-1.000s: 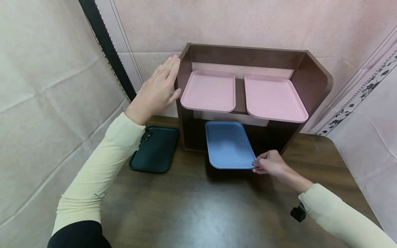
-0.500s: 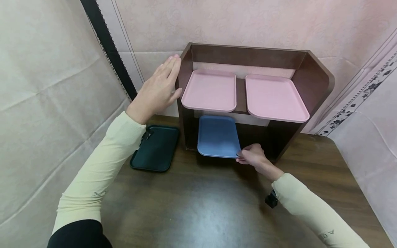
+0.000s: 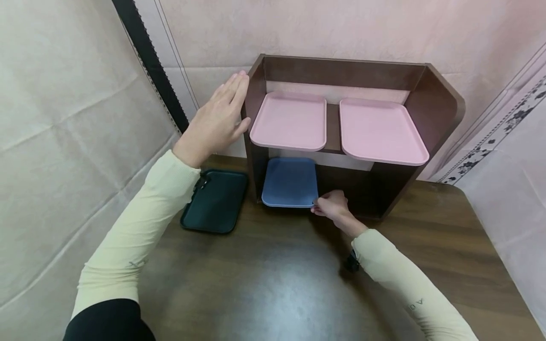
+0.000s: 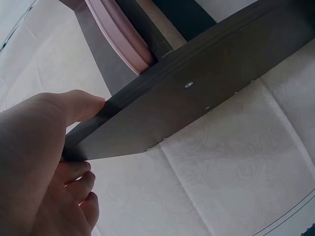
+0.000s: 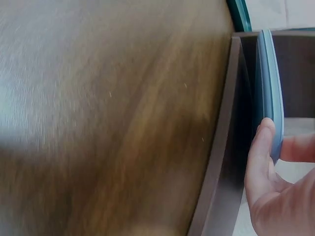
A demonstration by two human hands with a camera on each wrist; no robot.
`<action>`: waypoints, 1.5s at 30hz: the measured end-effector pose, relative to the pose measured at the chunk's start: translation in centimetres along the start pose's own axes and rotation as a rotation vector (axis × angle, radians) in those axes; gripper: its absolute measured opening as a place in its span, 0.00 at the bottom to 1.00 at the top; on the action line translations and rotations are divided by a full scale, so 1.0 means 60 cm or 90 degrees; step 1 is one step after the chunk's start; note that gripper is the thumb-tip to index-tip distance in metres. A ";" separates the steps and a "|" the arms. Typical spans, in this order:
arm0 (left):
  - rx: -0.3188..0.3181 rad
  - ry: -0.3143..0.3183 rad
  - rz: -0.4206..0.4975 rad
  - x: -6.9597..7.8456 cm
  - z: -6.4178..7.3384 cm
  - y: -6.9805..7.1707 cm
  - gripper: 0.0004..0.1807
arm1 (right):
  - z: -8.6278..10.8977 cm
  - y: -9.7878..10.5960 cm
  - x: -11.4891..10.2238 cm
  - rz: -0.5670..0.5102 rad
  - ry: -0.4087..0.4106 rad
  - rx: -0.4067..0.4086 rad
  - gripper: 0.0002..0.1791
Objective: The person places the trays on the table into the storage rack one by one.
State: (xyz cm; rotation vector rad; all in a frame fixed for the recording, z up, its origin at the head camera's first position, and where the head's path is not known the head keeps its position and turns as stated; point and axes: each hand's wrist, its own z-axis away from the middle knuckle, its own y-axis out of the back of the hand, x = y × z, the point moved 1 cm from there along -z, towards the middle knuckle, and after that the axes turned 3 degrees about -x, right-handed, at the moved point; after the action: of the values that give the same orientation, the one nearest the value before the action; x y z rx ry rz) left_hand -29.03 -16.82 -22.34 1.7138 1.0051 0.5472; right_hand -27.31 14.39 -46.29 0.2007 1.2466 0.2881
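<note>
A blue tray (image 3: 291,182) sits in the left part of the lower level of a brown two-level shelf (image 3: 341,73). My right hand (image 3: 334,207) pinches its front right corner; in the right wrist view, thumb and finger hold the tray's rim (image 5: 270,93) just above the shelf's bottom board (image 5: 224,132). High on the left side, my left hand (image 3: 217,118) holds the shelf's side panel, with the thumb at its edge in the left wrist view and the fingers on the other side of the panel (image 4: 162,110). Two pink trays (image 3: 290,121) lie side by side on the upper level.
A dark green tray (image 3: 215,201) lies on the wooden table (image 3: 256,274), left of the shelf, partly behind my left sleeve. Pale cloth walls (image 3: 341,28) stand behind and on both sides. The upper pink trays jut out over the lower opening.
My right hand has moved left and inward, pushing the blue tray from the front of the shelf into the lower left part. My left hand stays on the side panel.
</note>
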 end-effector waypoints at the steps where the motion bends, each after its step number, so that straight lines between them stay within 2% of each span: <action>1: 0.004 -0.001 0.000 0.000 -0.002 0.001 0.44 | -0.001 -0.003 -0.001 -0.001 0.004 0.004 0.12; 6: 0.019 -0.007 0.004 0.000 -0.006 0.008 0.44 | -0.004 -0.017 -0.002 -0.005 0.019 0.014 0.11; 15: 0.016 0.001 0.002 -0.002 -0.002 0.006 0.44 | -0.011 -0.038 0.017 -0.048 -0.003 -0.024 0.13; 22: 0.011 0.003 0.007 -0.003 0.003 0.001 0.44 | -0.013 -0.038 0.024 -0.010 0.015 -0.037 0.14; 29: 0.009 0.005 0.001 -0.005 0.004 0.002 0.44 | -0.017 -0.026 0.020 0.087 0.053 -0.019 0.15; 36: 0.002 0.007 -0.007 -0.004 0.003 0.005 0.44 | -0.004 0.002 0.007 0.318 0.117 0.006 0.22; 41: 0.003 0.003 -0.008 -0.002 0.000 0.003 0.44 | 0.025 0.028 -0.015 0.461 0.208 -0.007 0.22; 45: 0.000 0.004 -0.010 -0.001 0.001 0.000 0.45 | 0.065 0.051 -0.036 0.532 0.287 -0.027 0.23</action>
State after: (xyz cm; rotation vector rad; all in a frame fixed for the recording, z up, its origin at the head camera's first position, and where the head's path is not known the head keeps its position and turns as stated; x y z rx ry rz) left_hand -29.00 -16.88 -22.33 1.7039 1.0227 0.5416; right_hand -24.54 16.62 -42.23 0.6477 1.5483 1.1261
